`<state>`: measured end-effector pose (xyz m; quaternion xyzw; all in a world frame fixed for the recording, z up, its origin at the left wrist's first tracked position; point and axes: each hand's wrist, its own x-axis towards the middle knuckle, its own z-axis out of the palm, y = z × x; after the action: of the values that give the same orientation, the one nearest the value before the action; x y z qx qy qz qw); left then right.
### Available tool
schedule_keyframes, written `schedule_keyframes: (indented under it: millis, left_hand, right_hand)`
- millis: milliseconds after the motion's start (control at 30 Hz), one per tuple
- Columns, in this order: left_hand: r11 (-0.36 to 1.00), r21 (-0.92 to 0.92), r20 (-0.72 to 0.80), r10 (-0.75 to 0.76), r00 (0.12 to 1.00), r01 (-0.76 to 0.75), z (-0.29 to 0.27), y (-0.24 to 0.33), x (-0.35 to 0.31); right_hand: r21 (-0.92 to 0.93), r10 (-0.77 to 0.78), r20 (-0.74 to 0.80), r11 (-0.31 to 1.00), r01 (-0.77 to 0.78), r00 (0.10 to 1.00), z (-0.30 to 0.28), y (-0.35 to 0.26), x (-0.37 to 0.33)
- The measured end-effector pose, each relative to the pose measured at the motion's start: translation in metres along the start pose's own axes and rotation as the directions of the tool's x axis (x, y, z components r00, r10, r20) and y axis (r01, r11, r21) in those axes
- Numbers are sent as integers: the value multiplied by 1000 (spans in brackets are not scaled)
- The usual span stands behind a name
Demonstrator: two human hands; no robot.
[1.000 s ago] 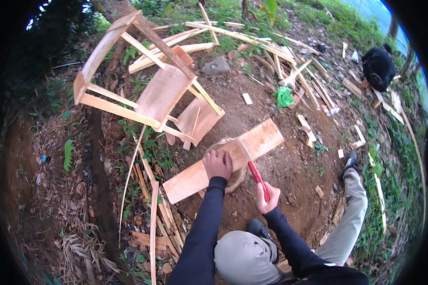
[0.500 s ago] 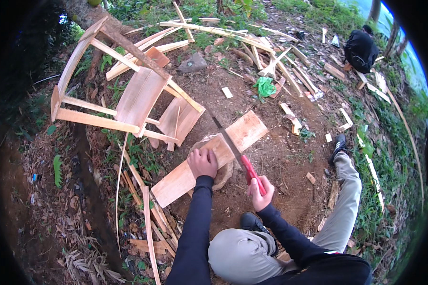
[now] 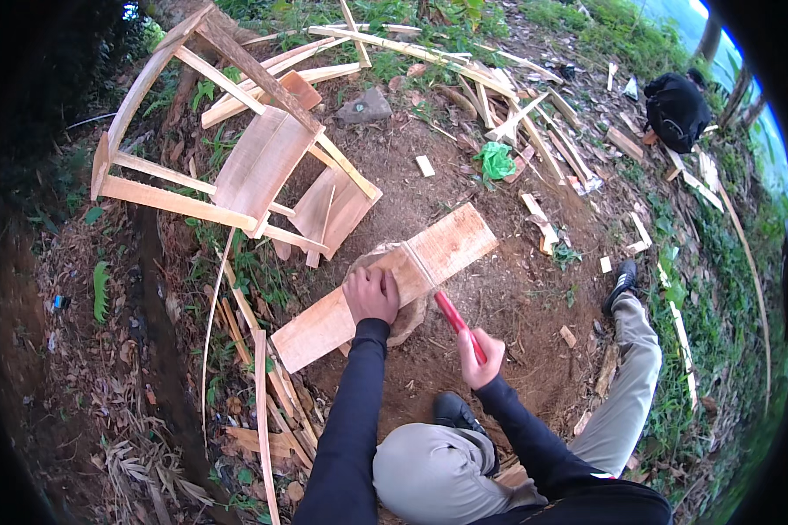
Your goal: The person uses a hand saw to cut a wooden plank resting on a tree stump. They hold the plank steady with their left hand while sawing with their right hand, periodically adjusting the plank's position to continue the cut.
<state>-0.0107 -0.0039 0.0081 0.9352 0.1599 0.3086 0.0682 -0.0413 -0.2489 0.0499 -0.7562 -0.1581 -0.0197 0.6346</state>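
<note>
A flat wooden board (image 3: 328, 325) lies slantwise across a round tree stump (image 3: 411, 322). My left hand (image 3: 372, 294) presses on the middle of it with fingers bent. To the right of that hand a straight cut line crosses the board. My right hand (image 3: 481, 359) is closed around the red handle of a handsaw (image 3: 453, 313), whose front end meets the board's near edge at the cut. The saw's blade can hardly be made out; seen edge-on or lower than the board, I cannot tell which.
An unfinished wooden chair (image 3: 267, 157) lies tipped over at the upper left. Long wood strips (image 3: 394, 39) are heaped at the back, near a grey stone (image 3: 364, 107) and a green plastic bag (image 3: 496, 161). Another person (image 3: 677, 112) crouches far right. Offcuts litter the soil.
The saw has moved toward me and down; its blade, plainly visible across the board before, barely shows now. My left hand stays on the board. The view has shifted slightly.
</note>
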Motion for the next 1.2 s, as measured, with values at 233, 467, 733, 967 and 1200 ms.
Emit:
schedule_keyframes:
  millis: [233,467,733,967,1200]
  left_hand:
    - [1000,-7,29,-14,999,14,-1,0,-1]
    - [1000,7,65,-21,998,21,-1,2,-4]
    - [999,29,68,-17,998,15,-3,2,-1]
    - [1000,8,36,-19,999,18,-4,1,-2]
    - [998,-47,-13,-37,999,36,-5,0,-1]
  right_hand:
    - [37,43,-23,998,-43,999,-9,13,-10]
    - [-28,-25,-45,999,24,999,18,12,27]
    - [-111,-11,25,994,14,1000,-46,16,-48]
    - [275,205,253,922,-273,945,-31,22,-17]
    - [247,328,512,829,-502,794,-43,3,4]
